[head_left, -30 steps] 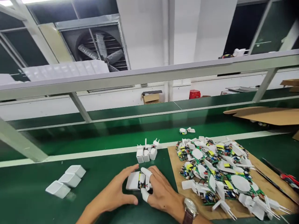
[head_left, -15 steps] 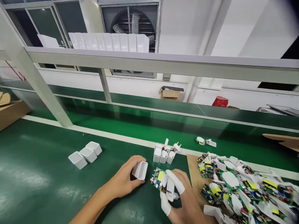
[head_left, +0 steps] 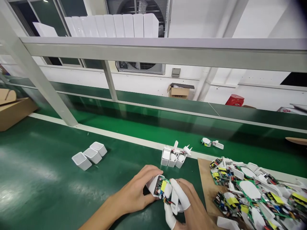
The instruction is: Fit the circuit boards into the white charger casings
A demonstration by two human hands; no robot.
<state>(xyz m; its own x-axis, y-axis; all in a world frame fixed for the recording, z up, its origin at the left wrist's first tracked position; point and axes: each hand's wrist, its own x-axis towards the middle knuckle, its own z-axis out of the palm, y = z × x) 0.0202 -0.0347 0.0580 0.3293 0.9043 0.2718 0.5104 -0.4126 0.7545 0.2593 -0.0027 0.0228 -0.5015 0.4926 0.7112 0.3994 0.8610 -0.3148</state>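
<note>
My left hand [head_left: 137, 190] is closed around a white plastic case [head_left: 152, 185], its open end turned to the right. Between the fingers of my right hand [head_left: 184, 199] is a circuit board [head_left: 163, 187] with a yellow block, small parts and a white plastic piece attached. White covers are on two of those fingers. The board's left end sits at the mouth of the case, partly inside it; how deep is hidden. Beyond my hands stand several white cases [head_left: 172, 159] with boards and plug-like pieces in them. Further left are three empty white cases [head_left: 89, 155].
A heap of circuit boards [head_left: 249, 190] lies on a brown sheet [head_left: 202, 179] at the right. One board [head_left: 206, 142] is on the green belt [head_left: 134, 127] behind. A slanted metal post [head_left: 48, 86] and a cardboard box [head_left: 16, 111] stand at the left.
My hands have come together. The circuit board in my right hand now meets the open end of the case in my left hand, which has moved right and down. The view has shifted slightly.
</note>
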